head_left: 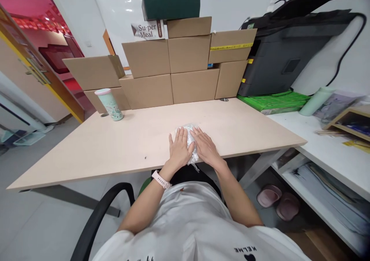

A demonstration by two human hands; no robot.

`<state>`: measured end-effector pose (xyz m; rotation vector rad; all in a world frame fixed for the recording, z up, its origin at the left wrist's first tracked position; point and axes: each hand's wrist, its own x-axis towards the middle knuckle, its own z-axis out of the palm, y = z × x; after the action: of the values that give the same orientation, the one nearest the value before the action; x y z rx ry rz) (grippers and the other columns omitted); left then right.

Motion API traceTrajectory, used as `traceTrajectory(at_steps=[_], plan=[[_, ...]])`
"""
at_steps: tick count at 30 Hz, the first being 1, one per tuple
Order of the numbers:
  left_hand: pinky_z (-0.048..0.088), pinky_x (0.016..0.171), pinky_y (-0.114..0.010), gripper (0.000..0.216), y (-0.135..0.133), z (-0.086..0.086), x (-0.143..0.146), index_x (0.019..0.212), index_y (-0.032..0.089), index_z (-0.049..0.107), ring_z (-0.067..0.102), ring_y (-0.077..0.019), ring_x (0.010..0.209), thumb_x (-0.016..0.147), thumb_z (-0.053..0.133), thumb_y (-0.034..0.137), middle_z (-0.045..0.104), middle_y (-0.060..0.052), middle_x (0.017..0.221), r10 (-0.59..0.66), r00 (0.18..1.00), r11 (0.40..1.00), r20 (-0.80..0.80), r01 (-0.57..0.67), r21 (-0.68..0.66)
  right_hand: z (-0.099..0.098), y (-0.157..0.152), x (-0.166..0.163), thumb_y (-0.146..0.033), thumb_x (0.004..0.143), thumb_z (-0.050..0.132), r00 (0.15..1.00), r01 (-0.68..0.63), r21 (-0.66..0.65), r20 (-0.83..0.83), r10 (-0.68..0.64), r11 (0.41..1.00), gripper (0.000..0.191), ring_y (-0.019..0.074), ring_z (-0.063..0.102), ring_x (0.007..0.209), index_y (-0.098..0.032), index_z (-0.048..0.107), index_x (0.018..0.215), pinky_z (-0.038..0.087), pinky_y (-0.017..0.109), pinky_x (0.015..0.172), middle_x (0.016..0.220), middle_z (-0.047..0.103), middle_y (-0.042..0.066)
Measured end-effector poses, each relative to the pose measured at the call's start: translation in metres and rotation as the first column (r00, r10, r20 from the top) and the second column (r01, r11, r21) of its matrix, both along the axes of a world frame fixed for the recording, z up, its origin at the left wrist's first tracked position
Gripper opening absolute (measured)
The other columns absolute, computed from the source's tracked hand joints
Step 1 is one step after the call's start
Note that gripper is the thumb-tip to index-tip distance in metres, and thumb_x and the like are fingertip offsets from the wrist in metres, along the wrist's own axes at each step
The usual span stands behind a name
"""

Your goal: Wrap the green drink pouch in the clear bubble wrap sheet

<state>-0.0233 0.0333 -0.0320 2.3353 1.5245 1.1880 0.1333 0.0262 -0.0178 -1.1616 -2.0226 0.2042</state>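
Note:
A crinkled, clear plastic bundle, which looks like bubble wrap, lies on the pale wooden table close to the front edge. My left hand rests flat over its left side with the fingers stretched forward. On the right side my right hand presses down in the same way, fingers extended. Between the two hands a strip of the plastic shows, and a loose end hangs at the table edge. Whatever may be wrapped inside cannot be made out.
Stacked cardboard boxes line the back of the table. At the back left stands a mint tumbler with a pink lid. A dark printer sits to the right above green paper packs. A black chair armrest is at lower left.

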Motion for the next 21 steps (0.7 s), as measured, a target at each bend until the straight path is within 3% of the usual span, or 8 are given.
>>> traceTrajectory(at_steps=[4, 8, 11, 13, 16, 19, 21], plan=[[0.004, 0.122, -0.07, 0.061, 0.001, 0.003, 0.001, 0.151, 0.025, 0.038, 0.024, -0.038, 0.152, 0.094, 0.049, 0.044, 0.034, -0.014, 0.16, 0.009, 1.0, 0.999, -0.011, -0.009, -0.035, -0.001, 0.004, 0.0, -0.019, 0.093, 0.035, 0.999, -0.026, -0.033, 0.021, 0.027, 0.999, 0.057, 0.0281, 0.035, 0.148, -0.031, 0.048, 0.147, 0.033, 0.058, 0.12, 0.154, 0.045, 0.0], [0.021, 0.123, -0.062, 0.062, -0.001, 0.007, 0.0, 0.151, 0.017, 0.037, 0.02, -0.0339, 0.154, 0.095, 0.047, 0.041, 0.029, -0.017, 0.163, -0.028, 1.0, 0.997, 0.008, 0.029, -0.077, -0.011, 0.009, -0.002, -0.022, 0.096, 0.033, 1.0, -0.017, 0.002, -0.004, 0.017, 1.0, 0.054, 0.0279, 0.032, 0.149, -0.026, 0.045, 0.148, 0.033, 0.058, 0.12, 0.157, 0.042, 0.006], [0.027, 0.123, -0.056, 0.059, -0.006, 0.011, -0.007, 0.147, 0.017, 0.042, 0.022, -0.0329, 0.154, 0.094, 0.051, 0.041, 0.031, -0.015, 0.162, -0.035, 0.993, 0.996, 0.11, 0.043, -0.073, -0.019, 0.015, 0.001, -0.036, 0.101, 0.034, 0.99, 0.017, -0.027, -0.142, -0.02, 1.0, 0.051, 0.0289, 0.034, 0.148, -0.027, 0.038, 0.151, 0.036, 0.059, 0.117, 0.158, 0.039, 0.008], [0.032, 0.119, -0.055, 0.052, -0.012, 0.014, -0.013, 0.141, 0.018, 0.049, 0.029, -0.034, 0.15, 0.093, 0.053, 0.038, 0.038, -0.015, 0.157, 0.093, 0.961, 0.995, 0.261, -0.08, -0.061, -0.022, 0.019, 0.005, -0.047, 0.101, 0.035, 0.953, 0.052, -0.114, -0.29, -0.083, 0.992, 0.053, 0.0301, 0.044, 0.141, -0.029, 0.034, 0.151, 0.045, 0.058, 0.109, 0.154, 0.044, 0.01], [0.048, 0.102, -0.048, 0.034, -0.019, 0.016, -0.02, 0.121, 0.018, 0.061, 0.056, -0.0298, 0.123, 0.091, 0.053, 0.03, 0.06, -0.014, 0.128, 0.289, 0.816, 0.956, 0.5, -0.278, -0.098, -0.024, 0.024, 0.012, -0.051, 0.101, 0.033, 0.886, 0.05, -0.202, -0.443, -0.136, 0.978, 0.049, 0.0309, 0.059, 0.124, -0.032, 0.041, 0.145, 0.053, 0.055, 0.097, 0.138, 0.058, 0.012], [0.054, 0.082, -0.039, 0.02, -0.022, 0.018, -0.02, 0.103, 0.02, 0.066, 0.062, -0.0204, 0.084, 0.09, 0.054, 0.03, 0.064, -0.006, 0.094, 0.253, 0.79, 0.967, 0.558, -0.182, -0.181, -0.026, 0.024, 0.013, -0.053, 0.1, 0.037, 0.883, 0.058, -0.225, -0.444, -0.155, 0.973, 0.044, 0.0307, 0.065, 0.109, -0.03, 0.051, 0.135, 0.056, 0.053, 0.091, 0.125, 0.065, 0.012], [0.053, 0.082, -0.04, 0.019, -0.021, 0.02, -0.018, 0.103, 0.021, 0.066, 0.061, -0.0203, 0.081, 0.09, 0.056, 0.031, 0.063, -0.005, 0.089, 0.192, 0.828, 0.976, 0.528, -0.103, -0.194, -0.024, 0.02, 0.011, -0.056, 0.096, 0.044, 0.895, 0.091, -0.229, -0.407, -0.18, 0.969, 0.045, 0.0305, 0.066, 0.106, -0.028, 0.055, 0.129, 0.056, 0.053, 0.09, 0.12, 0.066, 0.012]])
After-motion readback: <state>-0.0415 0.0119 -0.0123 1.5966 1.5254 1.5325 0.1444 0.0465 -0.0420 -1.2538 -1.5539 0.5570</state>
